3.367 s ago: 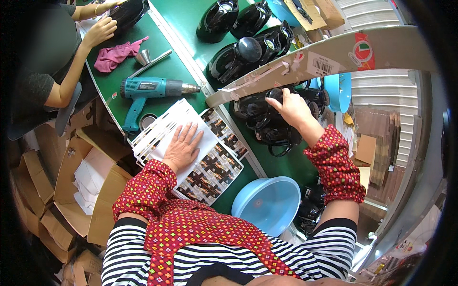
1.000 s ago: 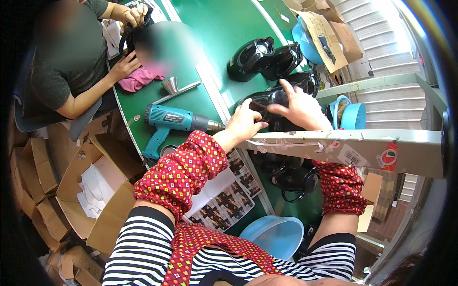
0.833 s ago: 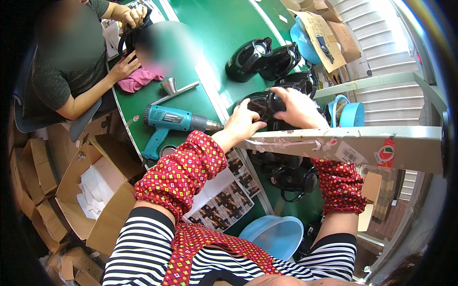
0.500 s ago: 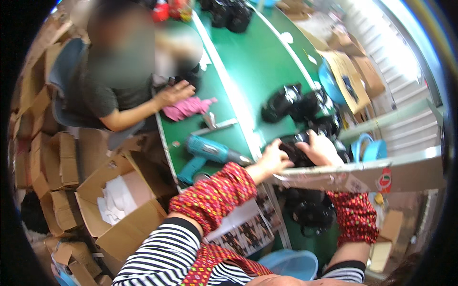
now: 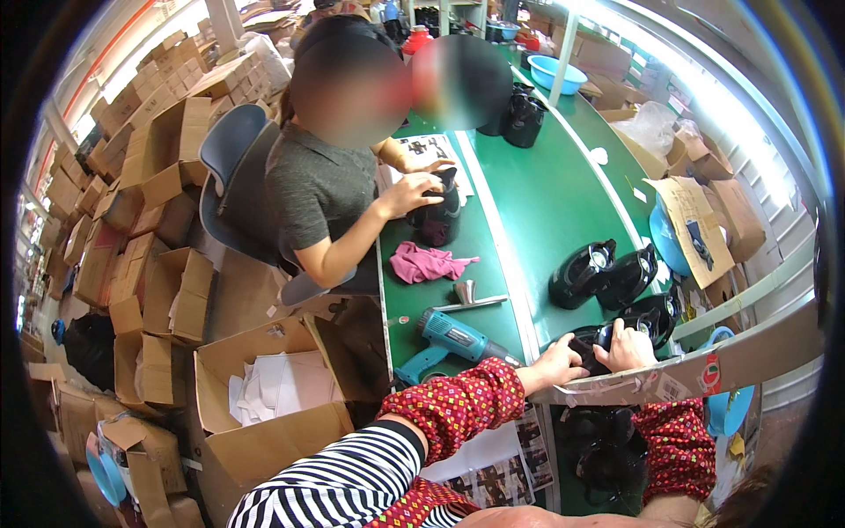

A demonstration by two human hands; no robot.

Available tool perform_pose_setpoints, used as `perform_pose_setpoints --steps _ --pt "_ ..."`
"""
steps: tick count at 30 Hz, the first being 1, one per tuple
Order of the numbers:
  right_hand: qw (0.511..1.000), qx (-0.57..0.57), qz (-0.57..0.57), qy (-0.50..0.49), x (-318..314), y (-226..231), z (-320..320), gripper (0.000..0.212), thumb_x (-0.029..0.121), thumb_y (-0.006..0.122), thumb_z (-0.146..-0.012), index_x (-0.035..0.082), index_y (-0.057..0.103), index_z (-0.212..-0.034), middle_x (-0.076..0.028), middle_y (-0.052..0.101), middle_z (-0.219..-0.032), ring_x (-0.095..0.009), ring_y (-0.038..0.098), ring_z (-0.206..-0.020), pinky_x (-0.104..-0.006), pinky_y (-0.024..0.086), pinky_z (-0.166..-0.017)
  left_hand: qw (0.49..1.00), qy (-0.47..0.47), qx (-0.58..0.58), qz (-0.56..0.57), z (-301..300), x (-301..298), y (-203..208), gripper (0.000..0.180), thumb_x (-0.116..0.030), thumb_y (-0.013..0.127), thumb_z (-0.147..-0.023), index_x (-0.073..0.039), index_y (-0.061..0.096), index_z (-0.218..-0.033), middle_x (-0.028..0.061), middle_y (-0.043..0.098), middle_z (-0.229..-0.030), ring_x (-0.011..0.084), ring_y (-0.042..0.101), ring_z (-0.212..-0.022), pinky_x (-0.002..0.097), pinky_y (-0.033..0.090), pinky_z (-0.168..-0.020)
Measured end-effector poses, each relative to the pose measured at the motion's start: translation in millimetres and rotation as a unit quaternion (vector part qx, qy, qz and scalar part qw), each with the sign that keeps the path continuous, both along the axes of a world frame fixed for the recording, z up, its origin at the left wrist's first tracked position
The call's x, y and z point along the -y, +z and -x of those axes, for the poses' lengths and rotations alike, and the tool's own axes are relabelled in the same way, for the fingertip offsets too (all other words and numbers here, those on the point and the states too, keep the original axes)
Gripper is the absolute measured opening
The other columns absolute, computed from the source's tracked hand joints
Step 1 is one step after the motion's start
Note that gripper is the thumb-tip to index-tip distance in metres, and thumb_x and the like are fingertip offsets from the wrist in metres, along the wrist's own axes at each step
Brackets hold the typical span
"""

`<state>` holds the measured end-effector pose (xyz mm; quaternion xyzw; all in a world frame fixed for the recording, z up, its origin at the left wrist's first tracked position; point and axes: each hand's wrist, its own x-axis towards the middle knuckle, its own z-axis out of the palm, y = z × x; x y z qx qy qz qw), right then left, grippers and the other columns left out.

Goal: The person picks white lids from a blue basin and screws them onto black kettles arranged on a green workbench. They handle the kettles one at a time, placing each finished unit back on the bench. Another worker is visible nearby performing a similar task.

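Note:
Beyond the grey metal bar, my left hand and my right hand are on a glossy black kettle-like body. My left fingers curl over its near left side, and my right hand grips from the right with the thumb toward the left. The bar and my hands hide much of it. Several similar black bodies stand just past it, among them one with a shiny round opening. A teal heat gun lies to the left of my left hand.
Across the green table, a seated co-worker handles another black body. A pink cloth and a metal nozzle-like piece lie nearer. An open carton stands on the left; more black bodies sit below the bar.
My view has tilted up, showing more of the far table and room. Both my hands remain at the black body. The co-worker's hand has left the pink cloth's side and is on a black body.

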<state>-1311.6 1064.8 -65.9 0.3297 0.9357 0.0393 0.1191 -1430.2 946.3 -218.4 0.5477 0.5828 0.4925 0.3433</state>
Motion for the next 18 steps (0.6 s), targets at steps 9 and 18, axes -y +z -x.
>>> perform_pose_setpoints --steps 9,18 --pt "0.985 -0.067 0.008 0.157 4 -11 -13 0.059 0.024 0.08 -0.077 0.004 0.051 -0.125 -0.022 0.049 -0.118 -0.038 0.061 -0.097 -0.0477 0.055 -0.079 0.998 -0.032 -0.028 0.037 1 0 -2 0.028 -0.032 0.082 -0.079 -0.004 0.078 -0.082 0.0433 0.051 -0.134 0.0538 0.047 -0.134 0.0501 0.042 -0.11" --pt "0.965 -0.151 -0.129 -0.174 29 -53 16 0.049 0.042 0.061 -0.098 0.003 0.048 -0.124 -0.025 0.054 -0.11 -0.045 0.068 -0.081 -0.0505 0.058 -0.063 0.999 0.027 -0.011 -0.017 -10 -13 -19 0.023 -0.029 0.083 -0.072 -0.007 0.077 -0.072 0.0162 0.075 -0.086 0.048 0.049 -0.132 0.0495 0.046 -0.107"
